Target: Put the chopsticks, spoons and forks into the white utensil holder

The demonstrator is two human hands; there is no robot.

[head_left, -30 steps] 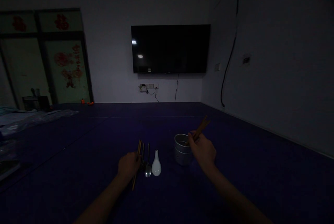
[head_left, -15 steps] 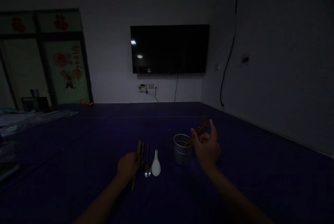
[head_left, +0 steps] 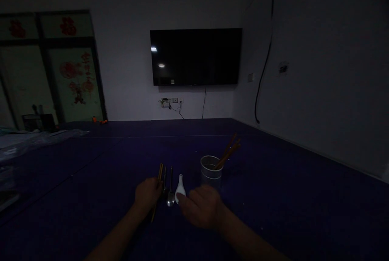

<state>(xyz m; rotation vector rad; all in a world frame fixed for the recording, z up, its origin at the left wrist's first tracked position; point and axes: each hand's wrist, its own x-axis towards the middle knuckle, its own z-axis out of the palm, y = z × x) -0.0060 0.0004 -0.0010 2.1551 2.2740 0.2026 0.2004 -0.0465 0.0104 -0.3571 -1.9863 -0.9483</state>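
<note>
My left hand (head_left: pixel 148 193) is closed around wooden chopsticks (head_left: pixel 160 170) lying on the dark surface. Just right of it lie a dark slim utensil (head_left: pixel 164 178), partly hidden, and a metal spoon (head_left: pixel 170 200), bowl toward me. A white soup spoon (head_left: pixel 180 186) comes next to that. My right hand (head_left: pixel 202 206), smeared by motion, hovers at the white spoon's bowl and overlaps it; whether it touches cannot be made out. Behind this hand stands a metal cup (head_left: pixel 211 172), its lower part covered. Several wooden chopsticks (head_left: pixel 229 151) lean out of the cup to the right.
The dark blue tabletop (head_left: pixel 121 159) reaches back to the wall. Crumpled clear plastic (head_left: pixel 33 143) lies at the left, with a dark box (head_left: pixel 39 122) behind it. Small orange objects (head_left: pixel 100 120) sit at the far edge. A television (head_left: pixel 196 57) hangs on the wall.
My right hand has let go of the chopsticks in the cup and moved left and toward me, to the white spoon. My left hand stays on its chopsticks.
</note>
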